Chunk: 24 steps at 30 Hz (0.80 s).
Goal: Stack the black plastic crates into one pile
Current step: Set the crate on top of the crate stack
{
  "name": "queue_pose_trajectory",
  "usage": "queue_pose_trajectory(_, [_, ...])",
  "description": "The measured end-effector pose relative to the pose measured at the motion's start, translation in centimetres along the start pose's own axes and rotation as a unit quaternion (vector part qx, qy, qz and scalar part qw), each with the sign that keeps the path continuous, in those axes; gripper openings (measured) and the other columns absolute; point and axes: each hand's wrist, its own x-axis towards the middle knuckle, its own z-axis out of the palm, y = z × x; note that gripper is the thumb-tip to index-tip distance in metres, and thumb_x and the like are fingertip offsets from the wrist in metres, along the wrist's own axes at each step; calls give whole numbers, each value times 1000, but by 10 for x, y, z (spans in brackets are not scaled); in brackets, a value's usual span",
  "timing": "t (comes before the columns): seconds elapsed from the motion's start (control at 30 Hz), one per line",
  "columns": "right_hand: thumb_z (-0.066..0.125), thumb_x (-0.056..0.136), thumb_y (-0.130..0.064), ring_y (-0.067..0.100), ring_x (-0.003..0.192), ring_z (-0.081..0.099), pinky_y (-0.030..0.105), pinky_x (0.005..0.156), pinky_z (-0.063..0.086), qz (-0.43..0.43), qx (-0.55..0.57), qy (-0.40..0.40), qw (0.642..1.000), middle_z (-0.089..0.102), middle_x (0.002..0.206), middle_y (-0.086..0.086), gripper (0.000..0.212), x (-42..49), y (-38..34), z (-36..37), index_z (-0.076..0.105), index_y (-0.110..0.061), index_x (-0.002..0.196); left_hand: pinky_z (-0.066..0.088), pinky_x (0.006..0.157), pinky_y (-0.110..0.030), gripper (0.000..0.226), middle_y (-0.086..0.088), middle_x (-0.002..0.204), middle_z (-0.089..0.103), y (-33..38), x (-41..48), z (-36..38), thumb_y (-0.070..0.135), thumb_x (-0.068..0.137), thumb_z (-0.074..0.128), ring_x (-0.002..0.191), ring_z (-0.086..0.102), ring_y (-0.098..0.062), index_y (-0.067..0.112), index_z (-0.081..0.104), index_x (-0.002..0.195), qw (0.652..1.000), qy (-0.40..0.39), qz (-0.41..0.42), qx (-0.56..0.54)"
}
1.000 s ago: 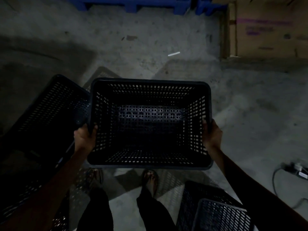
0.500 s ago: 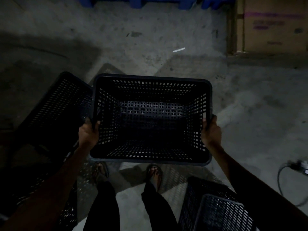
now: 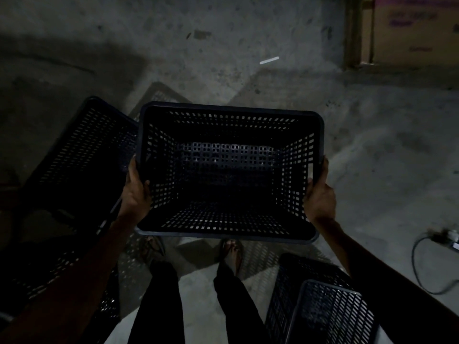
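I hold a black perforated plastic crate [image 3: 228, 170] in front of me, open side up, above the concrete floor. My left hand [image 3: 135, 192] grips its left rim and my right hand [image 3: 319, 197] grips its right rim. A second black crate [image 3: 74, 165] lies tilted to the left, close beside the held one. More black crates [image 3: 320, 304] sit at the lower right, one nested inside another. Further dark crates [image 3: 37, 269] lie at the lower left, partly hidden by my left arm.
My two feet in sandals [image 3: 231, 254] stand just under the held crate. A cardboard box [image 3: 409, 31] stands at the upper right. A cable with a plug [image 3: 437, 244] lies on the floor at the right. A small white scrap [image 3: 269, 60] lies further ahead.
The held crate has shifted slightly toward the right and stays level in both hands. The view has moved forward, so the blue pallet at the top is out of frame.
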Motion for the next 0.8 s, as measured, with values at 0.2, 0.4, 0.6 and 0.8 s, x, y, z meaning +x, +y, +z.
queue_pose_trajectory(0.2, [32,100,-27,22,43,41,27,47,36,16,-42,17,999,51,63,7,63,6,-3,0,1,-23,154,30,114,-33,69,-20,156,21,0,-1,5,18,96,43,140,32,-36,15,3,153,999,23,28,1])
queue_pose_trajectory(0.4, [34,101,-27,15,41,30,18,44,18,10,-43,32,998,46,59,7,61,5,-8,0,7,-16,154,44,103,-42,66,-27,146,40,1,1,8,20,97,43,124,50,-46,11,8,152,999,35,3,29])
queue_pose_trajectory(0.6, [36,100,-26,16,40,33,21,46,24,6,-25,29,999,49,59,10,63,4,-6,2,5,-20,154,53,81,-48,65,-33,121,60,0,-1,6,23,98,42,96,63,-51,13,8,152,997,48,7,52])
queue_pose_trajectory(0.8, [41,97,-18,22,48,40,29,58,38,-6,17,6,1000,56,67,14,69,-2,-1,-3,3,-21,155,53,84,-48,68,-32,116,63,-2,-5,1,29,97,42,96,64,-50,24,4,152,999,16,-25,22])
